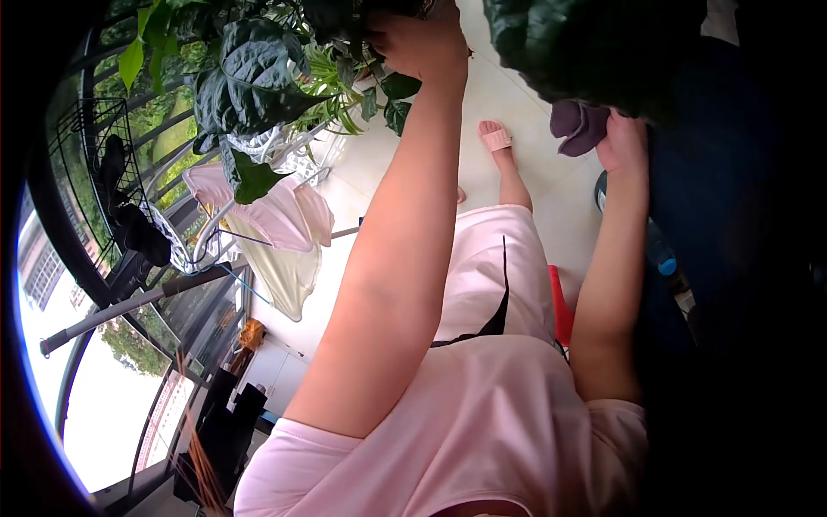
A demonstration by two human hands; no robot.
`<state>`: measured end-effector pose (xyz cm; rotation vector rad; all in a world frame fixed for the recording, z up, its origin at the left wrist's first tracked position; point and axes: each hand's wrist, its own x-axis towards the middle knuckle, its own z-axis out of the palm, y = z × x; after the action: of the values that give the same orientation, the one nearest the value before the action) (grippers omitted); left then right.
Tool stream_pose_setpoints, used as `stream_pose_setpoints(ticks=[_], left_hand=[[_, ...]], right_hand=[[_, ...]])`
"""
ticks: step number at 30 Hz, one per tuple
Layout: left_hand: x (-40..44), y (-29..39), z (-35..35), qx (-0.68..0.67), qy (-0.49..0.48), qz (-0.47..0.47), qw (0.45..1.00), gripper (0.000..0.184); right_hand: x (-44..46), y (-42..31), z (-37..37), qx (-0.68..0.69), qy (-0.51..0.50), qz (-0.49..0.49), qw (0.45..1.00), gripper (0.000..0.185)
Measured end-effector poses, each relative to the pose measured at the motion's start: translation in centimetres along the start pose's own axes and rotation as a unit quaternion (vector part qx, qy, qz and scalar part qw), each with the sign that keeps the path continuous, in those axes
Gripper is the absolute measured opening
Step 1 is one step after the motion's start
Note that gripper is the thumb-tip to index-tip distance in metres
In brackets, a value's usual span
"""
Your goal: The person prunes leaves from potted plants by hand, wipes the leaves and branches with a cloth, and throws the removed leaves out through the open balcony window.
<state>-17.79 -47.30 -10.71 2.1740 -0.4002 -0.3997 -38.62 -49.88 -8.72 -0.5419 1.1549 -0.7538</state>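
Observation:
My left hand (418, 43) reaches up to the top edge of the view, in among dark green plant leaves (250, 73). Its fingers are curled, and what they close on is hidden by foliage and the frame's edge. On the right, my right hand (625, 145) is closed on a folded dark purple cloth (575, 129). A large dark leaf (586, 52) hangs close to the camera, covering part of the cloth and the fingertips.
Pale garments (284, 233) hang on a drying rack at left, near a grey pole (129, 310) and a black wire basket (99, 164) by the railed window. Light floor tiles (379, 164) lie below. Something red (560, 302) stands behind my right forearm.

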Motion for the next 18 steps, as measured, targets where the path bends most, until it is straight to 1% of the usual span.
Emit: stream_pose_setpoints(ticks=[5, 6, 8, 13, 17, 18], left_hand=[[1.9, -1.5, 0.4, -0.132, -0.093, -0.11, 0.981, 0.049], [2.1, -1.8, 0.4, -0.153, -0.104, -0.134, 0.974, 0.047], [2.7, -2.6, 0.2, -0.185, -0.12, -0.183, 0.958, 0.044], [4.0, -4.6, -1.0, -0.201, -0.125, -0.286, 0.928, 0.036], [5.5, -5.9, -0.8, -0.181, -0.136, -0.333, 0.915, 0.031], [5.8, -6.1, -0.8, -0.182, -0.145, -0.335, 0.913, 0.029]], right_hand=[[1.0, -2.2, 0.1, 0.013, -0.06, -0.037, 0.997, 0.027], [1.4, -2.6, -0.1, 0.001, -0.076, -0.031, 0.997, 0.03], [3.2, -2.2, -1.5, 0.019, -0.06, -0.035, 0.997, 0.03], [2.0, -4.8, -0.3, 0.037, -0.06, -0.097, 0.993, 0.028], [2.8, -4.2, -1.8, 0.024, -0.072, -0.088, 0.993, 0.03], [3.0, -3.9, -1.8, -0.006, -0.052, -0.075, 0.996, 0.031]])
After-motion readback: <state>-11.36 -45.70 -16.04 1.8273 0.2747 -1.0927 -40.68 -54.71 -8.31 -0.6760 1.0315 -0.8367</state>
